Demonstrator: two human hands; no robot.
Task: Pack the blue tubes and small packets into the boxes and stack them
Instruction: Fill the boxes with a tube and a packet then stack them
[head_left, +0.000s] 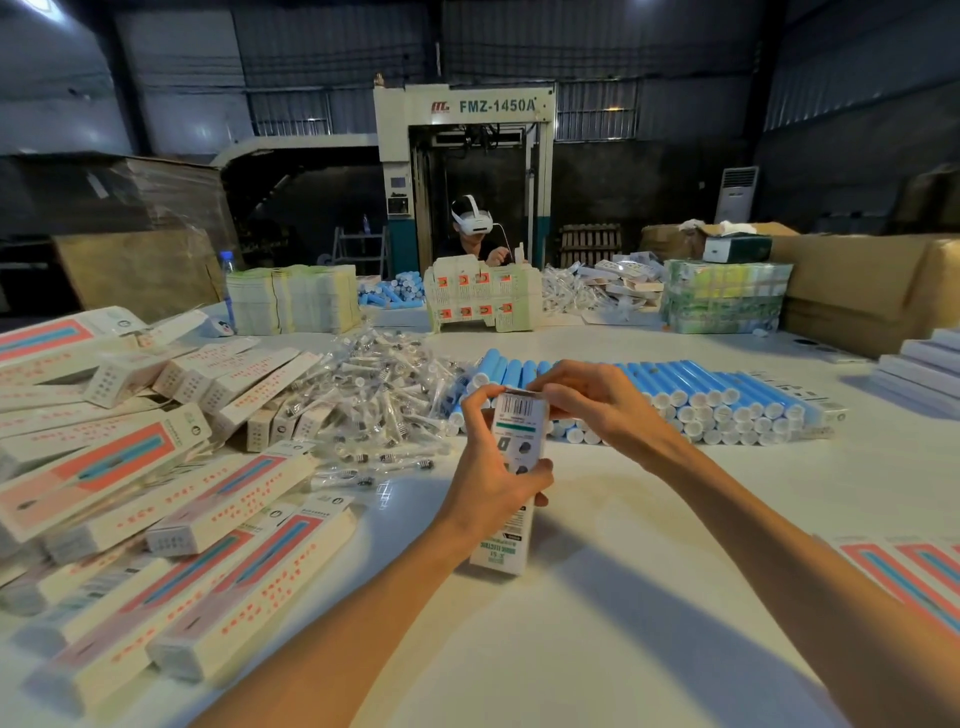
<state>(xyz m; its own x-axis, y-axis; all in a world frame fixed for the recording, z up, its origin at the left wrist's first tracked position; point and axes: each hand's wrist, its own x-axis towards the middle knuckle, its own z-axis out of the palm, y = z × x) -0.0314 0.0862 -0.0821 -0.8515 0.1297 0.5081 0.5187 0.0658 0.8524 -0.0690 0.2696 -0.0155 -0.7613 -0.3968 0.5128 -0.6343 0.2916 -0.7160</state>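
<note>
The person stands a long white cardboard box (511, 447) with its lower end on the white table (649, 571), probably so that the contents do not slide out. The left hand (485, 483) grips the middle of the box, fingers curled round it to keep it steady. The right hand (592, 405) pinches the top flap (519, 391), apparently to tuck it shut. The blue plastic tubes with white caps (701, 389) lie stacked just behind, and the small clear plastic packets (374, 374) are heaped beside them, both within easy reach. The filled boxes (156, 467) are piled at the left.
</note>
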